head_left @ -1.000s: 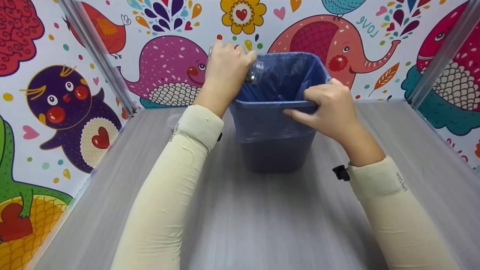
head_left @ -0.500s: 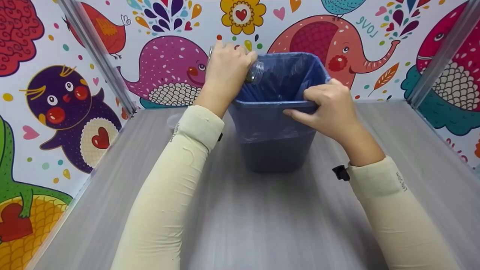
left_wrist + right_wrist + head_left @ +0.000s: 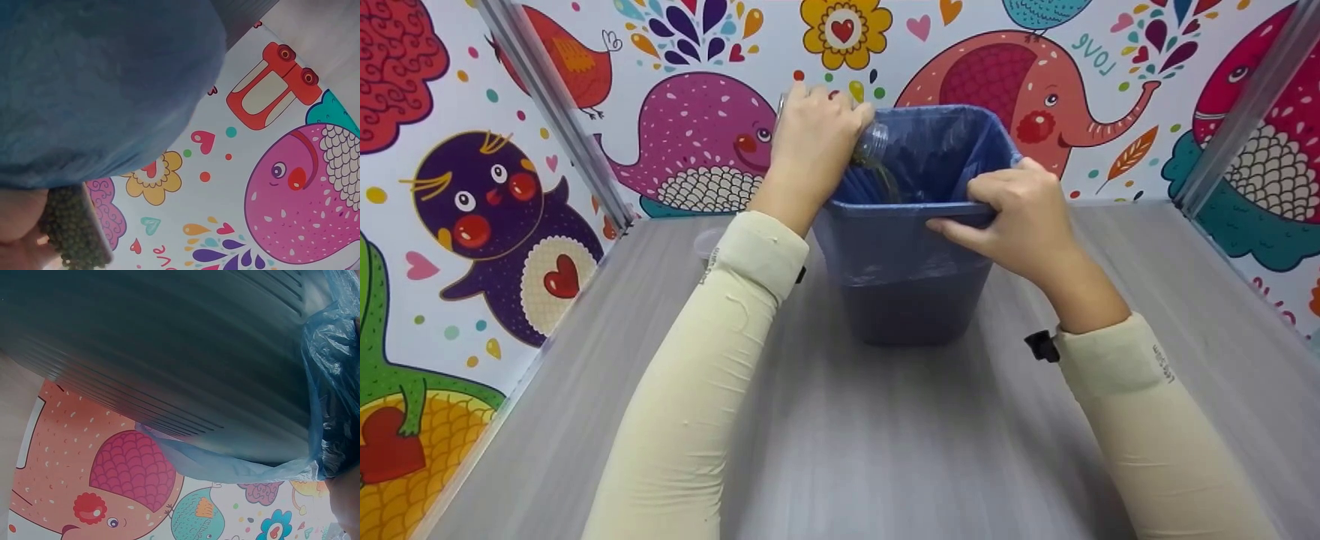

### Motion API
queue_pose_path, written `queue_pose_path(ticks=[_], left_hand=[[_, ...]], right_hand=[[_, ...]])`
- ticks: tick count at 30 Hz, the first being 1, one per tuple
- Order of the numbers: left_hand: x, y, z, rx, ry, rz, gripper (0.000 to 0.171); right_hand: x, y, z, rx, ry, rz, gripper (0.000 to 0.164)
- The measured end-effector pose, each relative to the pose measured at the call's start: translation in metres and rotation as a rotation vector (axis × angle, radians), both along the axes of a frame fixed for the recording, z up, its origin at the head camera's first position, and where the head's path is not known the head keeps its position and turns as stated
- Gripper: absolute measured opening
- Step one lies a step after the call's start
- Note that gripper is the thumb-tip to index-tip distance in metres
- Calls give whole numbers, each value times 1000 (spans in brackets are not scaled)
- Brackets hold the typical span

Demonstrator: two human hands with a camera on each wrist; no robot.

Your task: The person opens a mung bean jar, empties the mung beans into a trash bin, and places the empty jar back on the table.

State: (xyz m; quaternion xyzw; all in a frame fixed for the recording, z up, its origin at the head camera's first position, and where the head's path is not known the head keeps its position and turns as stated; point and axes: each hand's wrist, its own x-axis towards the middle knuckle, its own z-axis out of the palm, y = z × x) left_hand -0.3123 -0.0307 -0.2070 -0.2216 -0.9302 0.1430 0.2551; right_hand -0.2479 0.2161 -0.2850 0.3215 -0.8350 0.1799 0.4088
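Observation:
My left hand (image 3: 816,142) grips a clear jar (image 3: 876,142), tipped mouth-down over the left side of a blue trash bin (image 3: 915,311). Small green beans (image 3: 70,230), which look like mung beans, fill much of the jar in the left wrist view. A thin stream of them (image 3: 887,180) falls from the jar's mouth into the bin. The bin is lined with a translucent blue plastic bag (image 3: 900,251) folded over its rim. My right hand (image 3: 1024,217) pinches the front right rim and bag edge, thumb outside. The bin's bottom inside is hidden.
A clear round plastic piece, perhaps a lid (image 3: 707,241), lies on the grey table (image 3: 885,442), partly behind the left sleeve. Walls with cartoon animals (image 3: 701,127) close off the back and sides, with metal posts (image 3: 562,112) at the corners.
Beans now pour from the jar's mouth in a visible stream; earlier none was seen falling. Both hands and the bin have stayed nearly still.

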Motion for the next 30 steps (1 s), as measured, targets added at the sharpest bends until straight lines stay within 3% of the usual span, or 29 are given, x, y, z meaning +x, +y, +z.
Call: queue_pose_path(ticks=[30], left_hand=[[1,1,1,-58,17,21,40]], right_hand=[[0,0,0,-3,-16,-2,57]])
